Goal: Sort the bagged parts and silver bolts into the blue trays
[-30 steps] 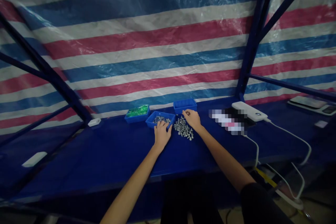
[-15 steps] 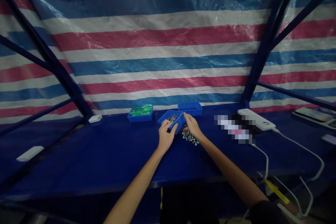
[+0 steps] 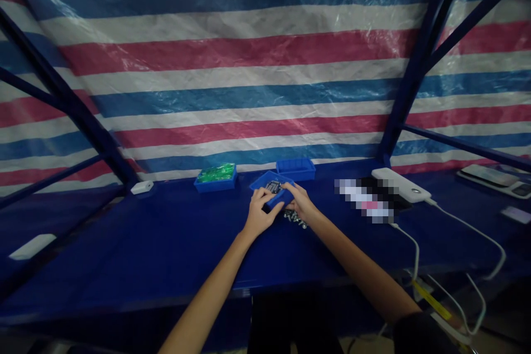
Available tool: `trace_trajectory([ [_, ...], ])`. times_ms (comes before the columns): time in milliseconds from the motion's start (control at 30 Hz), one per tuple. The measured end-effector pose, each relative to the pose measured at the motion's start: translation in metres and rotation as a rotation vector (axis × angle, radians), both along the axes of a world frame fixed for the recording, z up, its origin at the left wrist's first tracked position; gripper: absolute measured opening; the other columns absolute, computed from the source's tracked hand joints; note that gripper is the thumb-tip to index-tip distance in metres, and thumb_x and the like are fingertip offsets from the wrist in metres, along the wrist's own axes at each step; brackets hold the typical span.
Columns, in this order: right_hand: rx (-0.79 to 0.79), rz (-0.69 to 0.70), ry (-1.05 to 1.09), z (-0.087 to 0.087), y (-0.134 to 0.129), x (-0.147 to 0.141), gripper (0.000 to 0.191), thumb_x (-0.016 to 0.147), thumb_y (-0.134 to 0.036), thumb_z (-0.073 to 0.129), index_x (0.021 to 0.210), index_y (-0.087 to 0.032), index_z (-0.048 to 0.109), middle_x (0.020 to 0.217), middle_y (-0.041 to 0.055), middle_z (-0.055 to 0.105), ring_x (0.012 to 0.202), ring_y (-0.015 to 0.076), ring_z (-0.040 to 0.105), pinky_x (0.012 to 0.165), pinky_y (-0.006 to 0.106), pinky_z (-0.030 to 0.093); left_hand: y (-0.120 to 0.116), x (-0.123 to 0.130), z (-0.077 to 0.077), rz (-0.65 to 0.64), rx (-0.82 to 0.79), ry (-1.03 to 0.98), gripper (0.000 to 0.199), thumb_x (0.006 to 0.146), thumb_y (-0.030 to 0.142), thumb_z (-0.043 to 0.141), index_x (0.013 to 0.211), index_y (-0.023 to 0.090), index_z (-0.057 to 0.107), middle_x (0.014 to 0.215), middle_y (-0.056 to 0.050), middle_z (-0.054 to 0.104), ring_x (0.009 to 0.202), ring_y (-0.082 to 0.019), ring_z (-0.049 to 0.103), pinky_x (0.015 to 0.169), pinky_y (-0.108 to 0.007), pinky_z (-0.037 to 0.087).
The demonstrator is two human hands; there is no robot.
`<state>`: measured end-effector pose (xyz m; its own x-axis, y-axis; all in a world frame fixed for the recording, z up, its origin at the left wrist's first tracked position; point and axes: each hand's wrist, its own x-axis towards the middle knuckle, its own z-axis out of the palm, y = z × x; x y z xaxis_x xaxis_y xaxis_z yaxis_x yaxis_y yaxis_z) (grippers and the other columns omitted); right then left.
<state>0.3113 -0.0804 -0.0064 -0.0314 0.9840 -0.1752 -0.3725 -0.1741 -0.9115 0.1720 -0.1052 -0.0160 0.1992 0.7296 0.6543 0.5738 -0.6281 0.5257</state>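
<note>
Two hands share one blue bin [image 3: 279,198]: the left hand [image 3: 259,213] pinches its near-left side, the right hand [image 3: 303,204] its right end. The step looks like handling the tilted bin of metal parts [image 3: 274,186]; the next move calls for an even grip. Its long axis seems to run far-left to near-right, just beside loose screws [image 3: 299,222] on the table [image 3: 186,249].

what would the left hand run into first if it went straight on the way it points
The tilted blue bin, which the left hand touches; past it, probably the rear blue bin, though depth is unclear.
</note>
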Motion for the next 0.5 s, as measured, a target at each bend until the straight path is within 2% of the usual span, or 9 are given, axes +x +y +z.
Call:
trace_trajectory([
  [100,0.011,-0.014,-0.040,0.002,-0.001,0.000,0.030,0.066,-0.028,0.064,0.094,-0.019,0.062,0.068,0.0008,0.065,0.057,0.0141,0.061,0.049,0.026,0.054,0.000,-0.003,0.001,0.008,-0.012,-0.060,0.025,0.084,0.036,0.047,0.091,0.021,0.065,0.091,-0.006,0.058,0.091,-0.019,0.054,0.088,-0.036,0.040],
  [200,0.084,-0.025,-0.153,0.006,-0.004,-0.001,0.044,0.064,-0.029,0.065,0.107,-0.022,0.062,0.075,0.0007,0.067,0.060,0.0155,0.063,0.046,0.025,0.052,0.004,-0.006,-0.004,0.126,-0.075,-0.166,0.032,0.089,0.036,0.035,0.102,0.022,0.061,0.105,-0.007,0.057,0.105,-0.021,0.051,0.095,-0.039,0.037],
  [300,0.206,-0.021,-0.316,0.007,-0.007,-0.001,0.053,0.063,-0.029,0.065,0.116,-0.024,0.060,0.080,0.0006,0.069,0.064,0.0167,0.064,0.048,0.025,0.052,0.013,-0.008,-0.013,0.212,-0.226,-0.175,0.039,0.089,0.039,0.034,0.123,0.026,0.048,0.130,-0.007,0.048,0.127,-0.024,0.037,0.105,-0.045,0.027],
  [400,0.385,-0.020,-0.460,0.005,-0.009,-0.001,0.054,0.062,-0.026,0.065,0.115,-0.022,0.061,0.095,0.0028,0.070,0.080,0.0197,0.065,0.068,0.030,0.055,0.022,-0.009,-0.025,0.170,-0.314,-0.128,0.048,0.089,0.043,0.033,0.135,0.028,0.034,0.145,-0.005,0.033,0.139,-0.025,0.014,0.111,-0.050,0.014],
  [500,0.548,-0.019,-0.594,0.001,-0.011,-0.002,0.056,0.060,-0.025,0.067,0.116,-0.023,0.062,0.109,0.0028,0.066,0.097,0.0222,0.062,0.087,0.035,0.049,0.029,-0.009,-0.037,0.121,-0.318,-0.080,0.056,0.088,0.048,0.033,0.140,0.027,0.026,0.149,-0.006,0.025,0.140,-0.025,0.005,0.112,-0.049,0.010],
])
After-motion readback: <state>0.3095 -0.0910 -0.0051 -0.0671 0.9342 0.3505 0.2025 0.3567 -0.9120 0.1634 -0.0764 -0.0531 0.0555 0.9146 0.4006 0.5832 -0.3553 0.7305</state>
